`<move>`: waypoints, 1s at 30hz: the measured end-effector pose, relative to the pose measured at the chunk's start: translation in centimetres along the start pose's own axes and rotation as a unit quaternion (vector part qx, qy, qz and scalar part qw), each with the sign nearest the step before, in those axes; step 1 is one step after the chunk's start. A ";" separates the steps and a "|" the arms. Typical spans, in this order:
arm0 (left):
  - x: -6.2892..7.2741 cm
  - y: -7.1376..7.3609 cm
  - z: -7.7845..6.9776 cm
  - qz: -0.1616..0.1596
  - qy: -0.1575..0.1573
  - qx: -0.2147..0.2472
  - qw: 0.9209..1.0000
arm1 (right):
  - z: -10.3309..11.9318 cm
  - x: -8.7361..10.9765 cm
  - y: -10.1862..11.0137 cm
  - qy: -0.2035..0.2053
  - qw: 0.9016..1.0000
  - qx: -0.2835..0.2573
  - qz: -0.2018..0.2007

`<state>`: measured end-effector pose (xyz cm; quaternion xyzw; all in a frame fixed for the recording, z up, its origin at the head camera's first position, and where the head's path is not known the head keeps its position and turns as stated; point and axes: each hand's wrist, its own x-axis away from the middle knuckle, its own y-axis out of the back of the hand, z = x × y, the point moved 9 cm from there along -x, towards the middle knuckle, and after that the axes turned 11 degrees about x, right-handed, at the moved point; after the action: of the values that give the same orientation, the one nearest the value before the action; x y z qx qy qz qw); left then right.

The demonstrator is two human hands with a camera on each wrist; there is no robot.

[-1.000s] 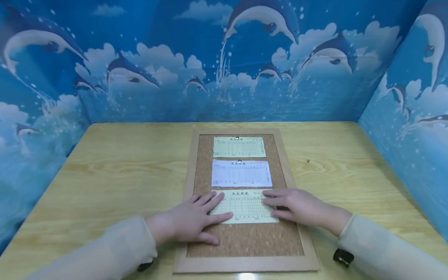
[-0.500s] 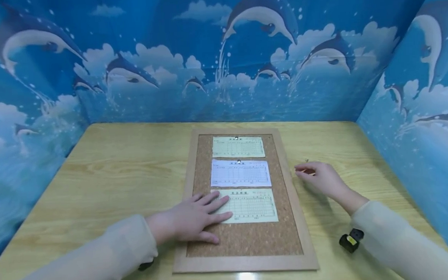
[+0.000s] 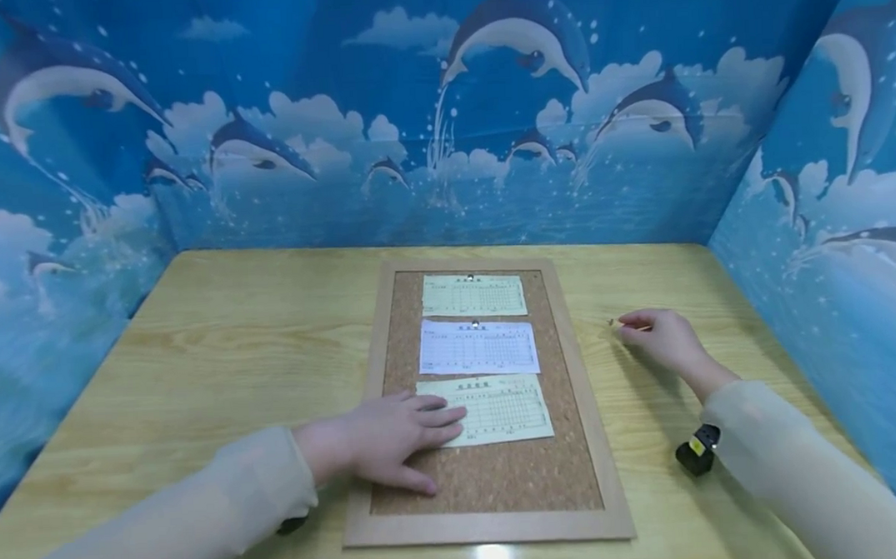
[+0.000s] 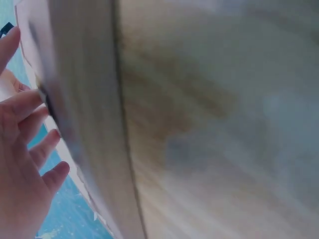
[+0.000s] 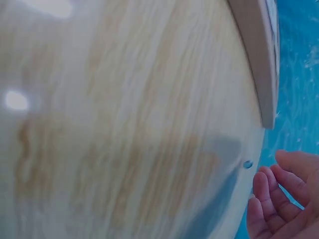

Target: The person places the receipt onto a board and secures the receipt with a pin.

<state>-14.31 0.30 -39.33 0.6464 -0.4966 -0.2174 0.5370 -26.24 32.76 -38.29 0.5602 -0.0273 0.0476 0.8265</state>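
A corkboard (image 3: 487,486) with a pale wooden frame lies on the table. The lowest green slip (image 3: 506,410) sits slightly tilted on the cork, and my left hand (image 3: 395,440) rests on its left end with fingers extended. Right of the board, my right hand (image 3: 664,341) hovers low over the table, thumb and fingers loosely bent. Just off its fingertips lies a small metallic pushpin (image 5: 248,164). A gap shows between fingers and pushpin in the right wrist view. The left wrist view shows the left hand (image 4: 22,164) beyond the board's edge.
Higher on the board are a white slip (image 3: 479,349) and another green slip (image 3: 474,297), each with a metallic pin at its top. The wooden table (image 3: 270,329) extends on both sides. Dolphin-printed blue curtains (image 3: 324,201) close off the back and sides.
My right hand has left the lowest slip's right end and moved right, then up to the pushpin. My left hand stays on the slip, its fingers closer together; the slip has tilted a little.
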 end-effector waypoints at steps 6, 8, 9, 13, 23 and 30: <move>0.0 -0.2 -0.1 -0.005 -0.017 0.015 1.000 | -1.1 -0.6 -0.4 -0.017 1.000 0.010 0.003; -0.1 -0.2 -0.1 -0.011 -0.024 0.017 1.000 | -1.3 -0.8 -0.4 -0.017 1.000 0.011 0.004; -0.1 -0.2 -0.1 -0.014 -0.025 0.018 0.999 | -1.5 -1.0 -0.5 -0.016 1.000 0.008 0.007; 0.0 -0.2 -0.1 -0.023 -0.028 0.015 0.999 | -2.0 -1.6 -0.7 -0.029 0.999 -0.016 0.023; 0.6 -0.3 -0.5 -0.031 -0.027 0.023 0.999 | -2.4 -2.5 -1.6 -0.064 0.996 -0.039 0.051; 0.9 -0.4 -0.4 -0.035 -0.019 0.033 0.999 | -2.2 -3.1 -1.8 -0.068 0.997 -0.026 0.027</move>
<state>-13.44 -0.32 -39.37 0.6768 -0.4905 -0.2320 0.4975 -29.09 33.98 -41.11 0.5395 -0.1001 0.0311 0.8354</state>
